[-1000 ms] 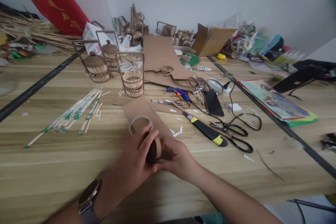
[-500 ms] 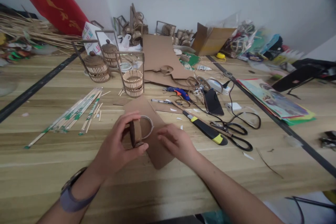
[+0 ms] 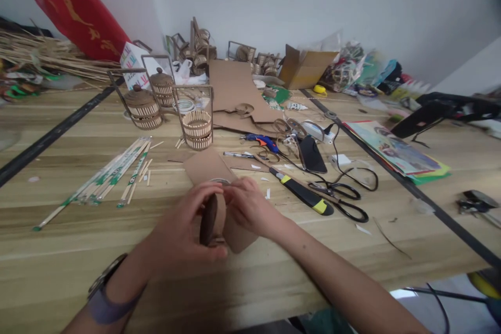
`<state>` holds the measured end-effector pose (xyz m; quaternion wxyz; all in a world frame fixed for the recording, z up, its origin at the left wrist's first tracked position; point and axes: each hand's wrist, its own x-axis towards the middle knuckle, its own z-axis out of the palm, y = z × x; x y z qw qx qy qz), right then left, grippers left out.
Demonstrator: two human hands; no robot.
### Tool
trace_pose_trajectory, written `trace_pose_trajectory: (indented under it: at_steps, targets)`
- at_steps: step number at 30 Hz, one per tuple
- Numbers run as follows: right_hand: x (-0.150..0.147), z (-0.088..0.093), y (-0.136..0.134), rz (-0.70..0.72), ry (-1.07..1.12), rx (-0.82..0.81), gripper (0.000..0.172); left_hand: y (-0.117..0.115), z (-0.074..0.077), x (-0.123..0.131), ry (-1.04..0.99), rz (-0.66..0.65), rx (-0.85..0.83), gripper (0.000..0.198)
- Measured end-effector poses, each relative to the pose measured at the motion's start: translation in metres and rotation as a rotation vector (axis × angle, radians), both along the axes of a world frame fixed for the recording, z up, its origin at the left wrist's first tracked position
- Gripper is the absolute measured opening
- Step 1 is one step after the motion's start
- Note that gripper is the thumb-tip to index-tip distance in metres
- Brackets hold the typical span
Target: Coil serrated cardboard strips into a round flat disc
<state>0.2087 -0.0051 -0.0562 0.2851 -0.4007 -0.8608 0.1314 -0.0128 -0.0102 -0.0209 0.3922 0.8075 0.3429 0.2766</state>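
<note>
My left hand grips a short, round brown cardboard piece by its rim, fingers over the top and thumb below. The piece stands on edge, its dark flat face toward the left. Against the far right side of its rim, my right hand has its fingers drawn together; whatever is between the fingertips is hidden. Behind my fingers, a pale ring shows only its upper edge. It lies on a cardboard strip under my hands. A wooden-stick bucket with a tall handle stands beyond.
Left lie wrapped wooden sticks. Two lidded buckets stand behind them. To the right are a blue glue gun, a pen, a yellow-black utility knife, black-handled scissors, a phone and a power strip.
My right hand has moved left and up to the rim of the cardboard piece. My left hand has shifted right and nearer with the piece. The pale ring is now mostly covered.
</note>
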Motion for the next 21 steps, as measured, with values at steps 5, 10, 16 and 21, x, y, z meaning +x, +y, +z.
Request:
trace_pose_trajectory:
  at_steps: [5,10,16,21]
  targets:
    - [0.022,0.015,-0.009,-0.002,0.075,-0.086,0.035,-0.004,-0.002,0.005,0.298,-0.217,0.048,0.08]
    - [0.028,0.008,-0.008,0.008,0.232,-0.073,0.038,-0.008,0.0,0.013,0.371,-0.213,0.057,0.069]
    - [0.041,-0.002,-0.001,-0.298,0.417,-0.12,0.041,-0.008,0.0,0.014,0.391,-0.23,0.027,0.085]
    - [0.038,-0.01,-0.001,-0.253,0.442,-0.206,0.044,-0.009,0.001,0.017,0.478,-0.254,-0.037,0.088]
